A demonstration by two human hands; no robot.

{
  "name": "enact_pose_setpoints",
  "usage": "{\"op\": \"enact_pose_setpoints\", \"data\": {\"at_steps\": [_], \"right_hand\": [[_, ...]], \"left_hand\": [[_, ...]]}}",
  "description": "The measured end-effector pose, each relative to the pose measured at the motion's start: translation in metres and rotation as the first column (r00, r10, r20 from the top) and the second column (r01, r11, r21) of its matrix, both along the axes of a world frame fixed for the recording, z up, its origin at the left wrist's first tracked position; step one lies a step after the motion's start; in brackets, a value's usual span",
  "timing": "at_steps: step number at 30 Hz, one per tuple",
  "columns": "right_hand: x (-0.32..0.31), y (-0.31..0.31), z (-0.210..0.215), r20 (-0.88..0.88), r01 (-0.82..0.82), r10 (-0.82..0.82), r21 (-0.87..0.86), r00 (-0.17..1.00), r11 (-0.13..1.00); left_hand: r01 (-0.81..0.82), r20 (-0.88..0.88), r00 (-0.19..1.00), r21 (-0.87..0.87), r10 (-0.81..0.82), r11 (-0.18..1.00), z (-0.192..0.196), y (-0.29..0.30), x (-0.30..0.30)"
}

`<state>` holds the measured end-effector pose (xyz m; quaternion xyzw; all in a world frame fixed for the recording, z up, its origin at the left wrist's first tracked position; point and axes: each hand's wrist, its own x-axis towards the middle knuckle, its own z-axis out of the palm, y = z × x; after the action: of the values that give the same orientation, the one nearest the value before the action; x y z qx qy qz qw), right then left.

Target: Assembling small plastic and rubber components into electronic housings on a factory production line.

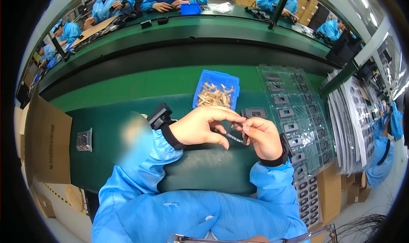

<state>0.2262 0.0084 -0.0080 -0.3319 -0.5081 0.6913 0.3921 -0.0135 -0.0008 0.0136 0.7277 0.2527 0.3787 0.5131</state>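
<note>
A small black rectangular plastic frame (237, 137) is held up over the green work mat. My right hand (265, 137) pinches its right end between thumb and fingers. From the other side my left hand (200, 126) curls round the frame, fingers against its upper left part and thumb below. Just behind the hands lies a similar dark plastic part (254, 112). Beyond my left hand stands a blue bin (234, 82) holding many small tan pieces (214, 95). What the left fingertips grip is partly hidden.
At right lies a clear tray (277, 115) of dark frames, beside a stack of trays (351, 124). An open cardboard box (47, 145) stands left, near a small clear packet (84, 140). Co-workers in blue sit beyond a raised green ledge (191, 43).
</note>
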Motion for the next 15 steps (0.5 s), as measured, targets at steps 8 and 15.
{"op": "enact_pose_setpoints", "data": {"at_steps": [8,15], "right_hand": [[0.029,-0.065,-0.019,-0.075,0.068,-0.055,0.185,0.996,0.980],[0.045,-0.088,-0.044,0.108,0.363,-0.427,0.368,0.898,0.856]], "left_hand": [[-0.098,-0.040,0.995,-0.183,0.092,0.978,-0.009,-0.031,0.041],[-0.146,-0.064,0.988,-0.135,0.139,0.980,-0.027,-0.040,0.071]]}}
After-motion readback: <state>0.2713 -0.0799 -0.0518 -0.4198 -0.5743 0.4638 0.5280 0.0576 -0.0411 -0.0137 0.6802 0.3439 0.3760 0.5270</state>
